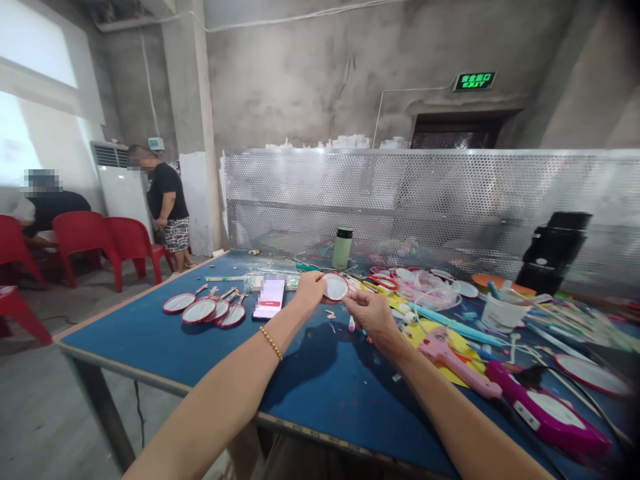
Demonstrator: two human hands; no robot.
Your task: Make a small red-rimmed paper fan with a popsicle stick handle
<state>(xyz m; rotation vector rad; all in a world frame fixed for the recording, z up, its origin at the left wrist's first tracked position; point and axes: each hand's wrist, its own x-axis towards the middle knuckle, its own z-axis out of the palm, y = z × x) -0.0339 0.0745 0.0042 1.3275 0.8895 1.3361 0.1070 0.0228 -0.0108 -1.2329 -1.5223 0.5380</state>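
Observation:
Both my hands hold one small round white disc with a red rim above the blue table. My left hand pinches its left edge, and my right hand grips its lower right edge with the fingertips. A gold bead bracelet circles my left wrist. To the left of my hands lies a lit phone. Further left, several similar red-rimmed discs with handles overlap on the table. Small pale pieces lie below the held disc.
A green bottle stands behind my hands. On the right are a pink glue gun, a magenta device, a white cup of tools and yellow sheets. A perforated metal panel borders the back. Two people are at the far left.

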